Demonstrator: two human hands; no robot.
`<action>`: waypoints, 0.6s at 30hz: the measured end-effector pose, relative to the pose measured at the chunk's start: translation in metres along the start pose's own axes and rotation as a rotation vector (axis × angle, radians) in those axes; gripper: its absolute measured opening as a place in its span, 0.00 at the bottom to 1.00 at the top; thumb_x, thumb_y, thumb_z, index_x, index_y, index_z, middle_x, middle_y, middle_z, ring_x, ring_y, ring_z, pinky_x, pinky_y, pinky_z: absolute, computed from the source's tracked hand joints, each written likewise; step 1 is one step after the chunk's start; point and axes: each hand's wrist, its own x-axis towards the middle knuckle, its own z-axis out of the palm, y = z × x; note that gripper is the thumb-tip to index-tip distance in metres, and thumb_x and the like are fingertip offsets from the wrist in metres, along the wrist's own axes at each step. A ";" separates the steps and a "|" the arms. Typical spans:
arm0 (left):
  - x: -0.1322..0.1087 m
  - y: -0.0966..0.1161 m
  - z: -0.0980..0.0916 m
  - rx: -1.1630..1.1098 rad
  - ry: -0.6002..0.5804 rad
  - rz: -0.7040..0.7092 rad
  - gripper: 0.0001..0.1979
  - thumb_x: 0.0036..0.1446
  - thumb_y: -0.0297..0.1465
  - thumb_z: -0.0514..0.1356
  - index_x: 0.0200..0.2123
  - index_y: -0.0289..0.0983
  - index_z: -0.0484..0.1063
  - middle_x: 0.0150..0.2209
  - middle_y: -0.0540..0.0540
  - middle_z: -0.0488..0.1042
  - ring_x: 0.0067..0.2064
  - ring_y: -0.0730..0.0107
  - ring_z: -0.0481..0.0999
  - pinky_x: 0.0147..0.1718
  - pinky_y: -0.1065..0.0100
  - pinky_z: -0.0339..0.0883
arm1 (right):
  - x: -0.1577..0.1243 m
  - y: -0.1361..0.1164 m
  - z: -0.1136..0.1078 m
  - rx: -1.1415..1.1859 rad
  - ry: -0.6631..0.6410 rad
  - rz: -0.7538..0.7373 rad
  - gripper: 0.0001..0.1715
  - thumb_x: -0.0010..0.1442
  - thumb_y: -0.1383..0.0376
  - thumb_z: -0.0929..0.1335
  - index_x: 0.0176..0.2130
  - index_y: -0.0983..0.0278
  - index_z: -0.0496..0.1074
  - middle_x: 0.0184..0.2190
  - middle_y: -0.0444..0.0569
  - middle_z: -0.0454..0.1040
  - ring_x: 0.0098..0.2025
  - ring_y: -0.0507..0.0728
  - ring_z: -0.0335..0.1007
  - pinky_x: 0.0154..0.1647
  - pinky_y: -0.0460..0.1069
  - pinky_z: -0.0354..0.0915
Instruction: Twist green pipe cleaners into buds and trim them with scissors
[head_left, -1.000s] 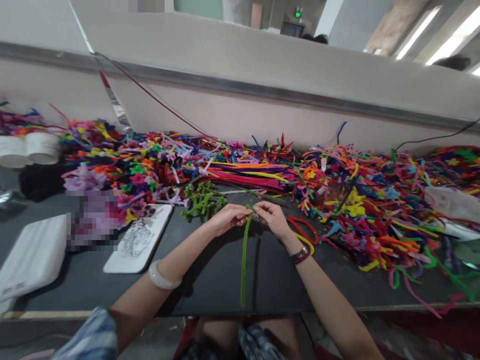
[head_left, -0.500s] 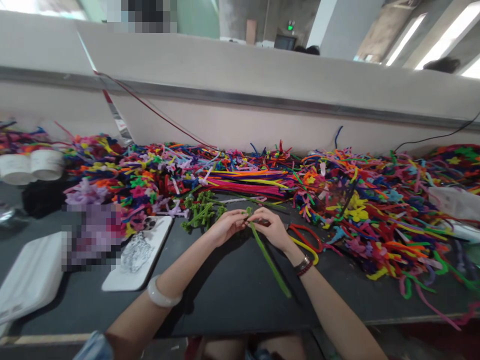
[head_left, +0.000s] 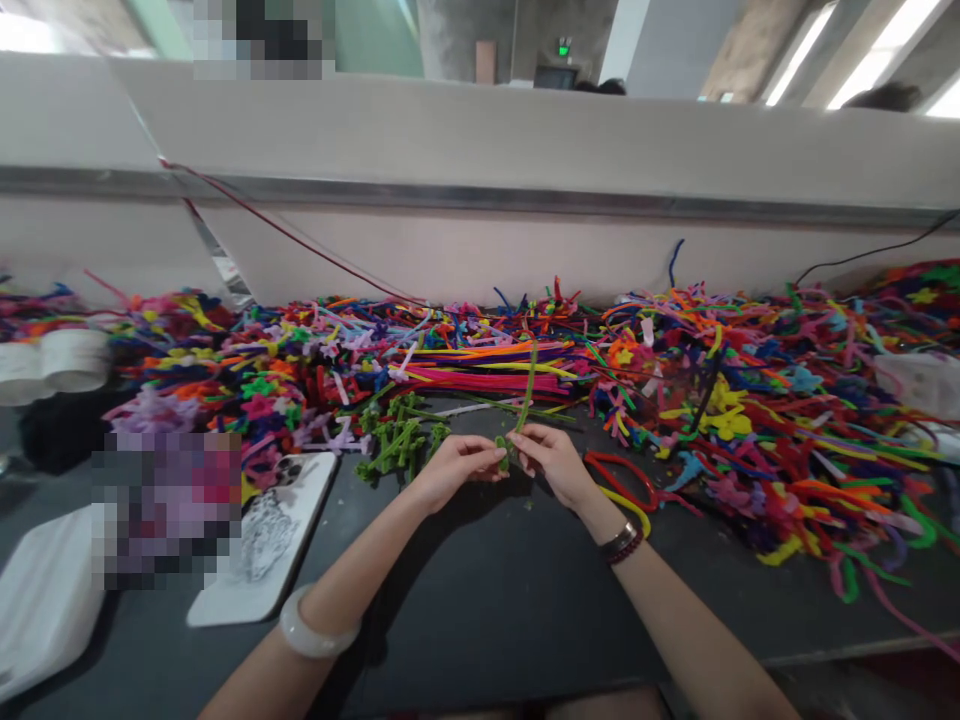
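Pinching a fuzzy green pipe cleaner [head_left: 526, 395] upright between left hand [head_left: 457, 470] and right hand [head_left: 551, 462] fingertips, over a dark tabletop [head_left: 487, 620].

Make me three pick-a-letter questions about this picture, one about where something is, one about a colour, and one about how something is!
1. Where is the phone?
A. on the floor
B. beside the right arm
C. beside the left arm

2. What colour is the pipe cleaner held by the left hand and right hand?
A. red
B. green
C. yellow

3. How is that pipe cleaner?
A. sticking up above the hands
B. flat on the table
C. wrapped around a bangle

Answers:
1. C: it lies on the dark table, left of that arm.
2. B: its fuzzy length shows green.
3. A: it rises clear of the table.
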 end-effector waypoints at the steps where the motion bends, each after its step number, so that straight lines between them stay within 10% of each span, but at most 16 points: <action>1: 0.000 0.000 0.000 -0.007 0.021 -0.009 0.12 0.41 0.36 0.63 0.25 0.32 0.71 0.22 0.49 0.72 0.26 0.75 0.71 0.31 0.70 0.65 | 0.000 0.000 0.000 0.008 0.006 -0.001 0.15 0.46 0.57 0.67 0.26 0.67 0.68 0.14 0.38 0.59 0.16 0.45 0.52 0.16 0.42 0.51; 18: 0.001 -0.002 -0.003 0.170 0.113 0.138 0.12 0.41 0.36 0.62 0.28 0.33 0.70 0.25 0.49 0.69 0.26 0.77 0.67 0.28 0.74 0.62 | -0.002 -0.004 0.000 -0.177 -0.113 -0.003 0.16 0.47 0.54 0.66 0.24 0.66 0.64 0.15 0.37 0.58 0.16 0.45 0.54 0.15 0.42 0.52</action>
